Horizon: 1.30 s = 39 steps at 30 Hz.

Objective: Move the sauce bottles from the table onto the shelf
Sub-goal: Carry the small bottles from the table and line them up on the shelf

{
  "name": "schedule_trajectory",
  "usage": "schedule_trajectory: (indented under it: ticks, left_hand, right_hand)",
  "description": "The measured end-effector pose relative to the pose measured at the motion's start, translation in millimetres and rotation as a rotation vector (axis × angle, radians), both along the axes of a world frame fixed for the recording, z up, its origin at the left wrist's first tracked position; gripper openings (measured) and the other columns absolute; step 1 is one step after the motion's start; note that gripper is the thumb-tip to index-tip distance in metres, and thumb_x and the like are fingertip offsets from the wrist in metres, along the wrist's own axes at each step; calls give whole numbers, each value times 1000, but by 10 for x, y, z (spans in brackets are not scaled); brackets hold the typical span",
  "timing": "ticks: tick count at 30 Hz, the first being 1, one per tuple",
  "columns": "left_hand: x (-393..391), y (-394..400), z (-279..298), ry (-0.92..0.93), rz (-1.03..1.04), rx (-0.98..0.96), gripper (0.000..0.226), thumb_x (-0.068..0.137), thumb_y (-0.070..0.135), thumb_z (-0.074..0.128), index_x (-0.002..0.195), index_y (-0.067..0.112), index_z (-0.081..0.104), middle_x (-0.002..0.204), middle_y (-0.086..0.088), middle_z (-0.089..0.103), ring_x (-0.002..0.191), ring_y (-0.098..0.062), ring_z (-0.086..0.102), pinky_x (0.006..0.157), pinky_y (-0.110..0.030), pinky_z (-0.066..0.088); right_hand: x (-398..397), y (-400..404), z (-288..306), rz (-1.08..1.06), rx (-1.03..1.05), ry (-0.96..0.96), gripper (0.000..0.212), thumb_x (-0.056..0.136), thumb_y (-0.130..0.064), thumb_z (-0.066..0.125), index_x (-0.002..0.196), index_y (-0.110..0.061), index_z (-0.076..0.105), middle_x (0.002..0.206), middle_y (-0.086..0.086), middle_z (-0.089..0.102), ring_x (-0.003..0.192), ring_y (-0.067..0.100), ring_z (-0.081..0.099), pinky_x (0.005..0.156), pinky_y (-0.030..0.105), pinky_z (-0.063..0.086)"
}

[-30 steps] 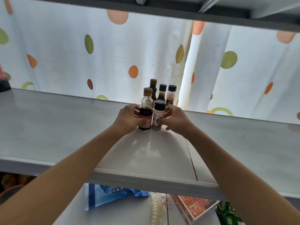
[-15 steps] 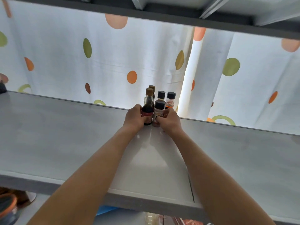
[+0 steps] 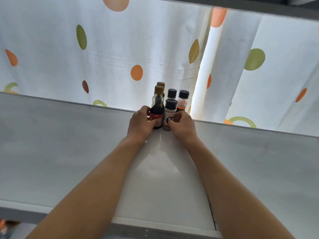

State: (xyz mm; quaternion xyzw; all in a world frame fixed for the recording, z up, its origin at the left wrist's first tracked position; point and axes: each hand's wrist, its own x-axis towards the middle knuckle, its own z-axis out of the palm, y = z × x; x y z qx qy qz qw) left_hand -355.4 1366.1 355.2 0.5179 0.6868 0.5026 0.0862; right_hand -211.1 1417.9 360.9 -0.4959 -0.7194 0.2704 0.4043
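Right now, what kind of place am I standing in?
Probably a home pantry or storage corner: a white shelf holds small sauce bottles, and a dotted curtain hangs behind as the backdrop.

The rear brown-capped bottle (image 3: 161, 84) is almost hidden behind the front dark sauce bottle (image 3: 157, 107), and all labels are too small to read.
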Motion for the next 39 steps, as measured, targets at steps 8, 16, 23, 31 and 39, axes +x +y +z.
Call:
schedule_trajectory:
  ticks: [8, 16, 23, 31, 39]
  left_hand:
    - [22, 2, -34, 26, 11, 7, 47, 75, 38, 80, 109, 13, 60, 105, -3, 68, 92, -24, 65, 82, -42, 51]
    - [116, -118, -70, 74, 98, -73, 52, 80, 21, 73, 122, 3, 48, 119, -15, 59, 110, -33, 55, 85, -36, 42]
    - [293, -595, -29, 347, 155, -378, 61, 92, 40, 59, 136, 4, 37, 137, -16, 46, 127, -32, 42, 104, -39, 35]
    - [1001, -1594, 12, 513, 123, -550, 34, 98, 35, 40, 111, 9, 58, 123, -16, 59, 114, -31, 53, 99, -40, 38]
    - [1876, -2709, -133, 508, 185, -450, 32, 104, 29, 32, 107, 11, 58, 114, -9, 60, 115, -26, 51, 101, -41, 34]
  right_hand:
    - [47, -37, -47, -1, -12, -11, 30, 83, -21, 71, 110, -14, 59, 99, -3, 67, 94, 18, 63, 83, 34, 51]
    - [183, -250, -2, -16, -35, -68, 30, 87, -18, 67, 115, -12, 59, 96, -1, 63, 94, 21, 63, 83, 31, 50]
    - [295, -740, 70, 152, -32, -437, 38, 88, -16, 53, 126, -10, 56, 122, 11, 62, 112, 30, 57, 91, 32, 46]
    - [989, -1393, -8, 428, 124, -672, 21, 97, -29, 45, 91, -17, 61, 100, 11, 66, 93, 30, 60, 76, 32, 43]
    - [1738, -2337, -160, 678, 399, -707, 37, 104, -20, 31, 137, -16, 49, 149, 9, 44, 141, 24, 36, 115, 41, 26]
